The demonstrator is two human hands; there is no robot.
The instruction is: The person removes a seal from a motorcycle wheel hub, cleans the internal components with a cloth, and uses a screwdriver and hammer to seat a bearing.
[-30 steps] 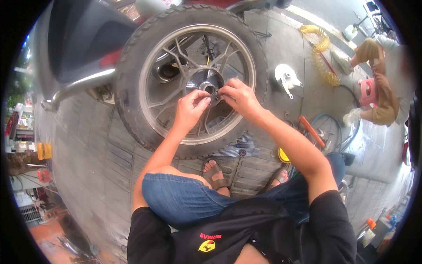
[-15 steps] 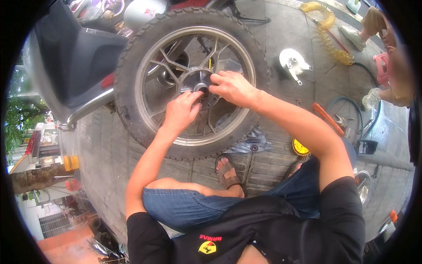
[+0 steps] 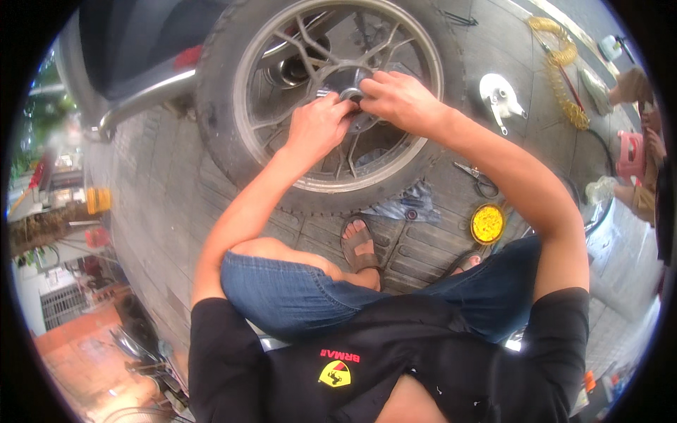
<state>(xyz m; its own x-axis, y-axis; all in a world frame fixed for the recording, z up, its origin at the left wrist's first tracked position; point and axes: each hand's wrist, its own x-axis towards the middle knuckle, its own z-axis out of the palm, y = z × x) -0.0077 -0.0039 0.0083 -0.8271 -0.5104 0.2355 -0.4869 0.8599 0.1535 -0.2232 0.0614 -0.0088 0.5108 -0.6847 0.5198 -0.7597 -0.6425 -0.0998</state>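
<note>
Both hands at wheel hub (image 3: 350, 94), centre of spoked motorcycle wheel (image 3: 331, 99) standing upright on paved floor. Left hand (image 3: 317, 127) fingers curled onto hub from left. Right hand (image 3: 398, 99) fingers pinched on hub from right. Round yellow tin (image 3: 487, 223) and scissors (image 3: 476, 176) on floor, right.

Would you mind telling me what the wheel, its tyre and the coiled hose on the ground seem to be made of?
Wheel rim: probably cast metal, dull grey with a faint sheen on its spokes.
Tyre: black rubber, matte, with knobbly tread.
Coiled hose: likely flexible plastic, yellow and slightly glossy.
</note>
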